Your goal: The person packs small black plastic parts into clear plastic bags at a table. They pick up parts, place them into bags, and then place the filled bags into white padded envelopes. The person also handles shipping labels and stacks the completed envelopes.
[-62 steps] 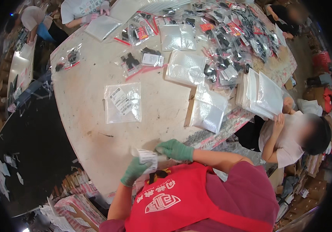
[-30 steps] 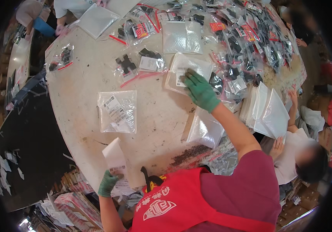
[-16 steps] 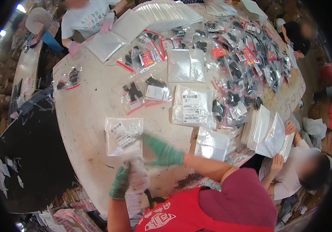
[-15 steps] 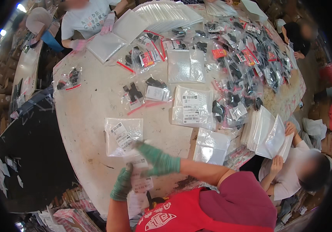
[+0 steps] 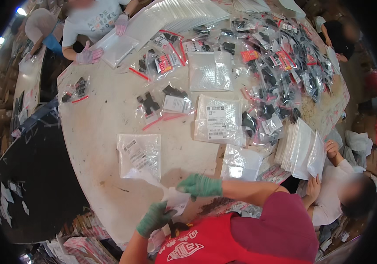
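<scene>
My left hand, in a green knit glove, is closed on the lower part of a white label strip. My right hand, gloved the same, pinches the strip's right edge just above it. The strip's upper stretch curves away toward a silvery bubble mailer lying flat on the table beyond my left hand. A printed white label lies over the left part of that mailer. Whether the strip and this label are joined is hard to make out.
More bubble mailers with labels lie right of centre. Clear bags of black parts are spread beyond, with a large heap at far right. Co-workers handle mailer stacks at right and far left. A black surface adjoins the left.
My right hand has moved right and slightly down, off the mailer's lower corner. My left hand has shifted a little right, and the label strip now bends toward me. A co-worker's far-left hand has moved slightly.
</scene>
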The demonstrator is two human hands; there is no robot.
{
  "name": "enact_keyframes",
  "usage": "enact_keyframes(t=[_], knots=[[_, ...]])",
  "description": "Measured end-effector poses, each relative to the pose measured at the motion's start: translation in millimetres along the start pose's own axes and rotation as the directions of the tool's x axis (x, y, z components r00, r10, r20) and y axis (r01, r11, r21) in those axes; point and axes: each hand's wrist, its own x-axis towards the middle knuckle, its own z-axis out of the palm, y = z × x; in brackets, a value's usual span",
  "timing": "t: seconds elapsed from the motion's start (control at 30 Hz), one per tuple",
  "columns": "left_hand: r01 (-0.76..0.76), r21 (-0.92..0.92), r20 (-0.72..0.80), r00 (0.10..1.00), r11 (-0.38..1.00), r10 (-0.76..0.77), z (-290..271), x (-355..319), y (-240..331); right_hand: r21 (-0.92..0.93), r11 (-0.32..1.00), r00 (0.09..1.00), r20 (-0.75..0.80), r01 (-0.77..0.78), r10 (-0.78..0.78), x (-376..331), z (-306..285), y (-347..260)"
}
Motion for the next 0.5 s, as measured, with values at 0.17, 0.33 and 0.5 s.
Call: enact_keyframes(t=[0.17, 0.33, 0.5], knots=[[0.241, -0.471, 0.156, 0.97, 0.849, -0.188, -38, -29, -36, -0.567, 0.805, 0.807, -0.385, 0.175, -0.447, 20, -175, -4], [-0.069, -0.215, -0.172, 0.985, 0.974, 0.032, -59, 42, 2, -0.912, 0.128, 0.92, -0.38, -0.39, 0.096, 84, -285, -11], [0.077, 0.632, -0.452, 0.845, 0.771, 0.286, -57, 119, -2, -0.826, 0.118, 0.782, -0.561, -0.551, -0.27, 110, -291, 49]])
